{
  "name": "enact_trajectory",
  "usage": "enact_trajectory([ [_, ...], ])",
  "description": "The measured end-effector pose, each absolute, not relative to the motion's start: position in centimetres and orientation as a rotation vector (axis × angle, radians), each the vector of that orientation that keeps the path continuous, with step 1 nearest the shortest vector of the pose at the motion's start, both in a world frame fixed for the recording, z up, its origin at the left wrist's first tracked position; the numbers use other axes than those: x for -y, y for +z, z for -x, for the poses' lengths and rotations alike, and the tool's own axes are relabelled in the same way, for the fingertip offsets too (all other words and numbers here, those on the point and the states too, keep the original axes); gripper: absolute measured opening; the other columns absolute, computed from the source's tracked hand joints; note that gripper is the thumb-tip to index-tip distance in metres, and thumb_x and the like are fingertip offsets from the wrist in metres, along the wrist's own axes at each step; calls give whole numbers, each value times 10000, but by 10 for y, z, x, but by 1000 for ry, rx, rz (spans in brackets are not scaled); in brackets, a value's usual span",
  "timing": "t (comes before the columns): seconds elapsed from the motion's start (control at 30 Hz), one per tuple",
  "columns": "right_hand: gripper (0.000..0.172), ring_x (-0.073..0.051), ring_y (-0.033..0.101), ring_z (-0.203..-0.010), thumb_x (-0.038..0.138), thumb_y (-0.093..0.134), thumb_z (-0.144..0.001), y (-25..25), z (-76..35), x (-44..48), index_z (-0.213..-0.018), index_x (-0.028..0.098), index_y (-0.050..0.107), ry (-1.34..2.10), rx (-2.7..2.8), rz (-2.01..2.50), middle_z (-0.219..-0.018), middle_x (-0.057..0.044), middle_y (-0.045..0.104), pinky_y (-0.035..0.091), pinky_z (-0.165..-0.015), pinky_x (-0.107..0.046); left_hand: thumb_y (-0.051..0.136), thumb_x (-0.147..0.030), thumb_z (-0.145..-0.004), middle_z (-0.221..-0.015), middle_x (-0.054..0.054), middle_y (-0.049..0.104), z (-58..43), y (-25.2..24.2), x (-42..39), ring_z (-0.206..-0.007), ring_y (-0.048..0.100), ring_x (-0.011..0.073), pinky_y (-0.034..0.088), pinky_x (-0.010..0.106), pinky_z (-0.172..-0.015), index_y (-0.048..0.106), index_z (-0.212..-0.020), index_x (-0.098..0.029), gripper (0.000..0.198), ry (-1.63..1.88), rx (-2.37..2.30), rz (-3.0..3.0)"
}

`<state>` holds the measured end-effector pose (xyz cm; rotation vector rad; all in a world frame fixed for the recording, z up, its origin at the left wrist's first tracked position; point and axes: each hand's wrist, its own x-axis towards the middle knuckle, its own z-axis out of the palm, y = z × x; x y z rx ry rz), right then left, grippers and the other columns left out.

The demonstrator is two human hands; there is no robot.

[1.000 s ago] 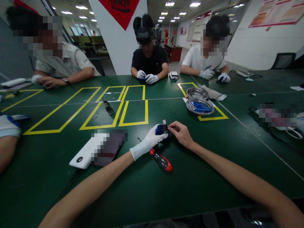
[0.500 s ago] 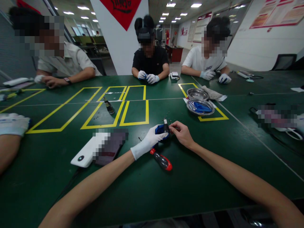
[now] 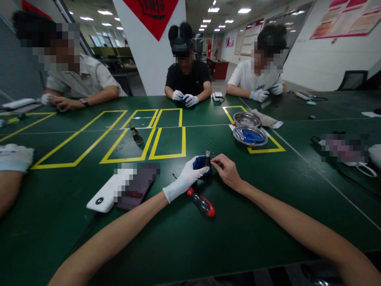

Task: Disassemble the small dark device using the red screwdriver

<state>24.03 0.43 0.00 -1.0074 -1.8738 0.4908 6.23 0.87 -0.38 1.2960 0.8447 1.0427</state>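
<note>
Nearest, a red-and-black screwdriver is seen lying untouched on the green table, just under the left wrist. Beyond it the left hand, in a white glove with a blue palm, is closed around a small dark part. The bare right hand is set against the same part, thumb and forefinger pinched at its side. The part is held upright just above the table, between both hands.

Risk, as judged: the pinch is fine and the glove bulky, so a slip could drop the part or send small pieces among the loose specks just behind.

The part is noted as short and dark-bodied with a metal stub on top; finer detail cannot be made out. Farther off, two metal dishes are recorded.
</note>
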Motion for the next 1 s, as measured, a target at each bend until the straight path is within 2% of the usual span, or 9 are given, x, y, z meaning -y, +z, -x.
enact_trajectory([
  [0.3,209,-213,595,-908,265,492,-909,-5,-245,-4,-1039,241,654,358,2024,970,-996,-75,625,497,-818,-371,725,-303,-701,-1076,109,645,-62,-3,-10,-948,605,198,467,371,-894,581,-1095,-127,455,1068,-845,-1295],
  [0.63,315,-199,593,-923,227,496,-893,-3,-245,-3,-1179,268,620,343,2179,905,-1042,-73,621,508,-806,-354,724,-322,-700,-1025,106,653,-60,-2,-10,-878,613,183,489,341,-822,591,-1053,-119,429,1038,-797,-1214],
  [0.77,271,-174,608,-855,222,507,-878,-3,-246,-6,-1104,239,654,431,2085,877,-993,-60,636,513,-735,-307,741,-305,-684,-1018,108,654,-60,-1,-11,-886,616,184,487,332,-829,588,-1080,-120,463,1085,-822,-1180],
  [0.87,242,-156,612,-762,238,483,-888,-1,-255,-24,-1053,188,652,416,1866,1042,-899,-53,654,500,-665,-278,745,-312,-684,-1003,109,656,-58,1,-13,-862,627,186,495,342,-819,577,-1114,-130,496,1106,-857,-1097],
  [1.0,185,-161,612,-745,262,547,-847,3,-268,-66,-921,162,684,260,1861,1366,-860,-54,677,484,-715,-287,735,-338,-696,-990,108,659,-53,1,-18,-826,638,199,517,357,-773,564,-1139,-147,512,1090,-865,-1024],
])
